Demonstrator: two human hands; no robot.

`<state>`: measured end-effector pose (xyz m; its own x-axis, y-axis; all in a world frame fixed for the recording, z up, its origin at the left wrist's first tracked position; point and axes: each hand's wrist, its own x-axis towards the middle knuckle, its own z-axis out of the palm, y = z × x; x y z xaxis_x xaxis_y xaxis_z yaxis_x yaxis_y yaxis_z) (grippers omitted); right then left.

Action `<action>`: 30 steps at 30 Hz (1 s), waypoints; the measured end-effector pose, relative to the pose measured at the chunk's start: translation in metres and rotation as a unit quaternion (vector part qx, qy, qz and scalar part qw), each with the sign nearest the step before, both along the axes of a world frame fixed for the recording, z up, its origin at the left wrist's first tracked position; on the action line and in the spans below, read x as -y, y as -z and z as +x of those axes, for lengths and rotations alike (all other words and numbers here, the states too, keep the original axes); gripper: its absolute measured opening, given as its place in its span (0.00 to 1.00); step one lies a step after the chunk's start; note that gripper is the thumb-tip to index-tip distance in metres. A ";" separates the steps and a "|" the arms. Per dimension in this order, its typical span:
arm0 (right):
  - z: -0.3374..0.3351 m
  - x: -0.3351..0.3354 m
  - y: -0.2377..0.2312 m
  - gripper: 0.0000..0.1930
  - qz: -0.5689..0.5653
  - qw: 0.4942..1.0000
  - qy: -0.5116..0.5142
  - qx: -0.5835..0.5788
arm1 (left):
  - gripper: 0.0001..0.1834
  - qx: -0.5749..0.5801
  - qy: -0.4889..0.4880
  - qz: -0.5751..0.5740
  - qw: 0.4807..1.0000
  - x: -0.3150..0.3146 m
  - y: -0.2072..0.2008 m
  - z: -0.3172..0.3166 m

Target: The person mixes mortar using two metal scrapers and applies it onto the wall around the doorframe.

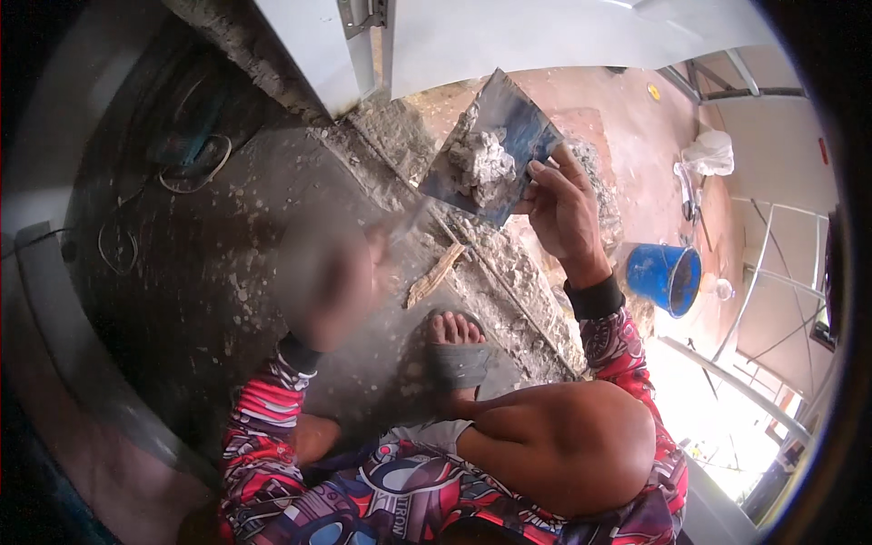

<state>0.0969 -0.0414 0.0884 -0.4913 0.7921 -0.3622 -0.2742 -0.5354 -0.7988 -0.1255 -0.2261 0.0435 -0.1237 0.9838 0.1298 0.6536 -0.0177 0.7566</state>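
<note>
**Right hand holding up a board of lumpy paste**

In the head view, the right hand is gripping the flat, bluish board by its edge, pale grey paste resting on top. The left hand is hovering left of it, too blurred to tell whether open or closed. A wood scrap is lying near a sandaled foot; a blue bucket is sitting at right.

The flat, 4-cornered blue board, streaked with grey, is held up with 1 corner pointing forward. A lumpy, pale grey heap of paste sits on it.
</note>
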 end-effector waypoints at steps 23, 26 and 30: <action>-0.003 -0.010 0.004 0.13 0.085 0.989 -0.061 0.105 | 0.23 -0.221 0.108 0.121 0.962 -0.041 -0.067 0.015; -0.003 -0.014 0.007 0.13 0.089 0.990 -0.049 0.098 | 0.30 -0.145 0.056 0.178 0.972 -0.036 -0.058 0.008; -0.012 -0.007 0.005 0.14 0.062 0.994 -0.039 0.077 | 0.32 -0.148 0.034 0.136 0.979 -0.040 -0.057 0.009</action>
<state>0.0848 -0.0348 0.0833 -0.4994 0.7969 -0.3400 -0.1060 -0.4456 -0.8889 -0.1167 -0.1857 0.1003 0.0230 0.9121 0.4093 0.8335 -0.2435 0.4960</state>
